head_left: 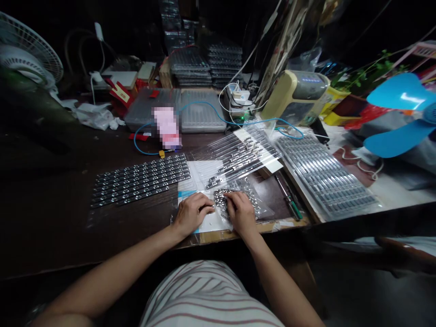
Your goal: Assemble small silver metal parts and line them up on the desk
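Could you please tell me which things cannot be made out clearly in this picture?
All in the head view:
Left hand: anything between its fingers is too small to identify.
Metal pieces: too small to tell apart, partly covered by the right hand.
Pink item: blurred by pixelation.
Blue fan: cut off by the right edge.

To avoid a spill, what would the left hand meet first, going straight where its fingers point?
Probably the pile of small shiny parts, just to the right of the left hand, though depth there is unclear.
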`<action>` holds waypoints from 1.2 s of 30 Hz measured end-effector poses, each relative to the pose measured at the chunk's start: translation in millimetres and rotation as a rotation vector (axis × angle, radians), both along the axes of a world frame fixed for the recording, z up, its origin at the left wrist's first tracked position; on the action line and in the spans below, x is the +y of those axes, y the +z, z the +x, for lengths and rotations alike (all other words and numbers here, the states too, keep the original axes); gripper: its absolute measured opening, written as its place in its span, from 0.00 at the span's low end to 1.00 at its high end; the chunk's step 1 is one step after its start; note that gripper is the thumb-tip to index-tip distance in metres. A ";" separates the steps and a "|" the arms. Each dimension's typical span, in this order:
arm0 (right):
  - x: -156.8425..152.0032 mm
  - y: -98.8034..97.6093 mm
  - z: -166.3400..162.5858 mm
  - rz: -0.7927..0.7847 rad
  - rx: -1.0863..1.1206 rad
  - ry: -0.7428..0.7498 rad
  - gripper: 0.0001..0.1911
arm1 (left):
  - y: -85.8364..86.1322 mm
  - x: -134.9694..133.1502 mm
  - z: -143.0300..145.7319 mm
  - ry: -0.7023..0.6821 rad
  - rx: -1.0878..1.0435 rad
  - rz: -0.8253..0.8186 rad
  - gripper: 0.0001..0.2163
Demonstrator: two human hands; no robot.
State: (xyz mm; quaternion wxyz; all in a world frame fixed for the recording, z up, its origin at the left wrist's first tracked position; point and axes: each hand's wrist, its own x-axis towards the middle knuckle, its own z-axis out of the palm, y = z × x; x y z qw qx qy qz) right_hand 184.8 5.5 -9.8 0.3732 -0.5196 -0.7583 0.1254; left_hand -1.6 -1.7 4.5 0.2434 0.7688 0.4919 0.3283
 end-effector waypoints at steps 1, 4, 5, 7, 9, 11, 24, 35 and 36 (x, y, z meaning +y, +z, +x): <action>0.1 0.1 0.3 -0.001 0.000 -0.001 0.11 | -0.4 -0.2 0.1 0.000 0.004 0.007 0.04; 0.6 0.4 1.8 -0.007 -0.008 0.002 0.11 | -2.2 -1.1 0.5 0.003 0.027 0.030 0.04; 0.7 0.3 2.2 -0.009 -0.012 0.005 0.11 | -2.8 -1.4 0.7 0.004 0.032 0.034 0.04; 0.6 -0.4 1.7 -0.014 -0.028 0.006 0.11 | -3.7 -1.8 0.8 0.006 0.027 0.032 0.04; -0.7 -1.0 -1.4 -0.015 -0.069 0.002 0.10 | -3.4 -1.3 0.3 0.007 -0.013 0.019 0.04; -2.2 -0.2 -5.8 -0.013 -0.124 -0.011 0.09 | -2.2 0.8 -1.5 0.042 -0.107 0.013 0.05; 4.4 3.3 136.1 -0.053 -0.533 -0.661 0.13 | 28.9 6.5 -25.7 0.269 -0.994 -0.739 0.18; -54.8 58.0 56.1 -0.263 0.088 0.211 0.13 | 48.2 3.6 -18.2 0.177 -0.859 -0.756 0.22; -58.1 60.4 45.6 -0.278 0.103 0.257 0.13 | 48.8 3.1 -17.4 0.163 -0.848 -0.757 0.22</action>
